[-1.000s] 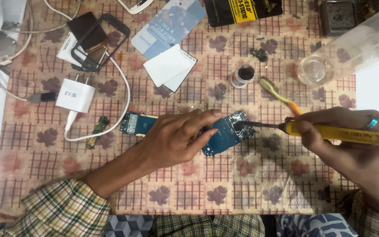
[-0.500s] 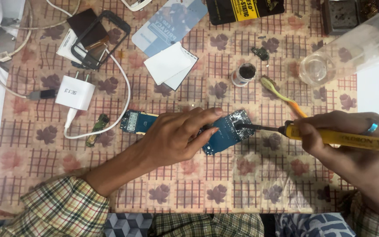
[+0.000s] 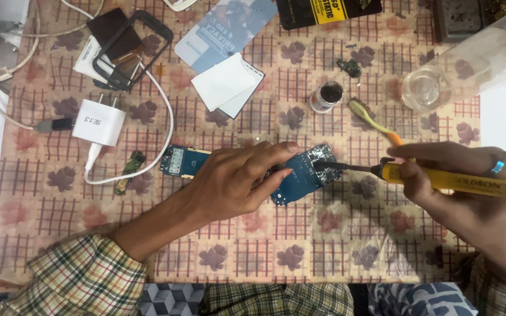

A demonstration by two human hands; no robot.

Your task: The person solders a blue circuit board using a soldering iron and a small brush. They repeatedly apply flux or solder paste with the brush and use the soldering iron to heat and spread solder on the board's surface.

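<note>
While the left hand point(image 3: 235, 184), fingers flat and gripping nothing, pins the blue circuit board point(image 3: 303, 175) at mid-cloth and the right hand point(image 3: 469, 187) closes around the yellow soldering iron point(image 3: 452, 180), whose tip meets the board's right edge, steady pressure and brief contact seem advisable; the joint itself is too small to discern.

The left hand point(image 3: 232, 184) lies flat over a blue circuit board point(image 3: 300, 181), pinning it to the flower-patterned cloth point(image 3: 323, 246) on the worktop. The right hand point(image 3: 464, 187) grips a yellow soldering iron point(image 3: 440, 178) whose dark tip touches the board's upper right end. Just beyond lie a toothbrush point(image 3: 373, 120) and a small open pot point(image 3: 326, 96). To the left sits a white charger point(image 3: 98, 122) with its cable.
</note>
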